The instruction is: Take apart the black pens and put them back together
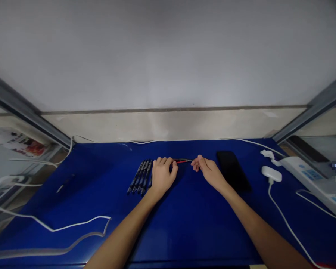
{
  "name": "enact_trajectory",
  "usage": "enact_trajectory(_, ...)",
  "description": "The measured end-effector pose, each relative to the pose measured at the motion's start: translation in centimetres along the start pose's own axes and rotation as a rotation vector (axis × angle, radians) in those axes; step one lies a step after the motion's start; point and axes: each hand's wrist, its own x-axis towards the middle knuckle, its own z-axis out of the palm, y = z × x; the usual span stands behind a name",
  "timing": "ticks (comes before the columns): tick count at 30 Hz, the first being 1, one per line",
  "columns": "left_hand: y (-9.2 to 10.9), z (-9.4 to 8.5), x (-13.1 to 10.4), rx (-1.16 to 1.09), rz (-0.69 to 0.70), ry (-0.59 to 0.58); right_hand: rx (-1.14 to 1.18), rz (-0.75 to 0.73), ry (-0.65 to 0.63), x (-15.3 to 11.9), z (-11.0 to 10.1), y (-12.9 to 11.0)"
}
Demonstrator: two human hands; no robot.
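Note:
My left hand [164, 174] is palm down on the blue tabletop, its fingers curled and its thumb towards the right. From its thumb and forefinger a thin red pen refill [181, 161] with a pale, narrow tip points right. My right hand [208, 171] has its fingers bent together at the tip end of that refill; the exact contact is too small to make out. Just behind the refill lies a dark, slim pen part [182, 159]. Several black pens [140, 177] lie side by side left of my left hand, which partly covers the nearest one.
A black phone [233, 171] lies right of my right hand. Farther right are a white charging case [271, 173] on a cable and a white power strip [310, 175]. A dark pen [65, 184] lies at left, near white cables [72, 225]. A wall [162, 125] stands behind.

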Motion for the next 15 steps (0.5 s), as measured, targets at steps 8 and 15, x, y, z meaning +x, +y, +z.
enact_trajectory(8,0.26,0.01,-0.22,0.041,0.069,-0.030,0.007,0.048,-0.062,0.04,0.73,0.62)
enact_trajectory(15,0.10,0.09,-0.37,0.012,0.133,-0.023,0.032,0.047,-0.109,-0.15,1.12,0.36)
